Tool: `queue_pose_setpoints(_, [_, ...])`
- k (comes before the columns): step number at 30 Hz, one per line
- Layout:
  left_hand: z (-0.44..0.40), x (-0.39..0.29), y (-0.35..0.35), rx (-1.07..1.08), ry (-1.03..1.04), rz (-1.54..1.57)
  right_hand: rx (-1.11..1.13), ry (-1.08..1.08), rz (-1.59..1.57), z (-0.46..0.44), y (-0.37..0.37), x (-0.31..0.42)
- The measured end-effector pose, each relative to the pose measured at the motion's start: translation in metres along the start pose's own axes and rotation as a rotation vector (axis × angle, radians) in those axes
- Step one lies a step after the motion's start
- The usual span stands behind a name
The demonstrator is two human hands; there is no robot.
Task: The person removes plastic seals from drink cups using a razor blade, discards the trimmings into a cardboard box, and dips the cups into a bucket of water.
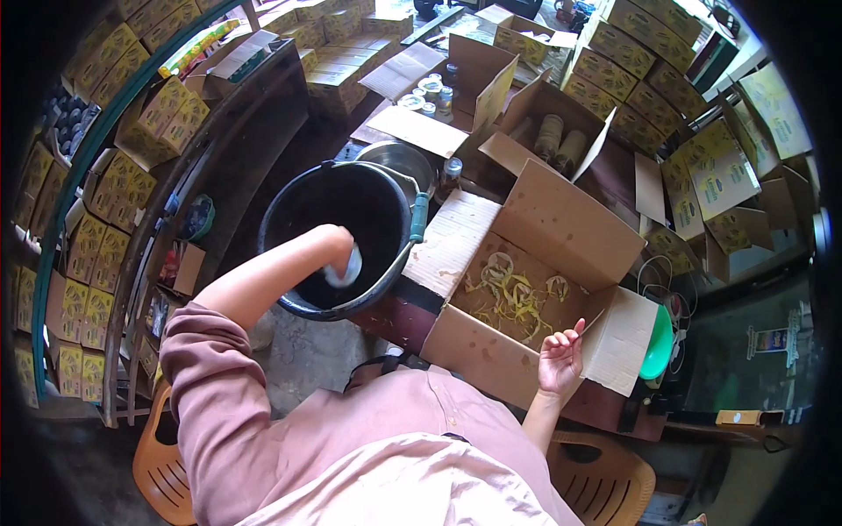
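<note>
My left hand (335, 250) reaches down into a dark bucket (274, 188) with a teal grip on its wire handle. A pale, whitish, blurred thing (348, 272) is in its closed fingers; its kind cannot be made out. Beside the open carton, my right hand (561, 361) is raised, pinching a thin, dark, blade-like piece (592, 324) between the fingers. Yellow and white strips (517, 302) lie in loops on the floor of that carton (570, 219), whose cardboard is spotted with stains. The bucket's inside is mostly dark.
Behind the bucket stand a metal pot (399, 158) and a lidded jar (451, 171). Farther back, one carton holds several jars (430, 92), another brown cylinders (548, 136). A green round object (658, 342) stands right. Stacked yellow cartons (92, 254) line the left.
</note>
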State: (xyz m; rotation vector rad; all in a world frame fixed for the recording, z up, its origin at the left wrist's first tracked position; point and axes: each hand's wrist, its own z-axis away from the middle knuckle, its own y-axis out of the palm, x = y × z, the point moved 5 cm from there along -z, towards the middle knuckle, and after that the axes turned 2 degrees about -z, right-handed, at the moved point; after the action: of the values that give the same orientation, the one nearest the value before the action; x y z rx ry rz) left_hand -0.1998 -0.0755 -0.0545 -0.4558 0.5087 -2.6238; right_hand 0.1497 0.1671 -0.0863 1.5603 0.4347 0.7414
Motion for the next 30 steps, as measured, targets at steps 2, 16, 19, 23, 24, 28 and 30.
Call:
queue_pose_setpoints(2, [0.012, -0.001, 0.002, 0.046, 0.041, -0.008, -0.007, -0.01, 0.002, 0.0, 0.003, 0.002])
queue_pose_setpoints(16, [0.021, 0.0, 0.014, 0.189, 0.041, 0.148, -0.029, -0.053, 0.075, 0.008, 0.011, 0.005])
queue_pose_setpoints(19, [0.036, 0.001, 0.001, 0.09, 0.037, 0.179, -0.036, -0.062, 0.106, 0.007, 0.016, 0.005])
queue_pose_setpoints(23, [0.045, 0.005, 0.011, 0.094, -0.034, 0.234, -0.031, -0.048, 0.113, 0.008, 0.016, 0.001])
queue_pose_setpoints(24, [0.046, 0.004, 0.014, 0.164, -0.014, 0.218, -0.03, -0.046, 0.12, 0.008, 0.016, 0.001])
queue_pose_setpoints(28, [0.056, 0.024, -0.004, -0.239, 0.02, 0.439, -0.06, -0.054, 0.146, 0.01, 0.02, -0.001])
queue_pose_setpoints(30, [0.064, 0.035, -0.008, -0.537, 0.108, 0.686, -0.065, -0.051, 0.161, 0.01, 0.018, -0.001])
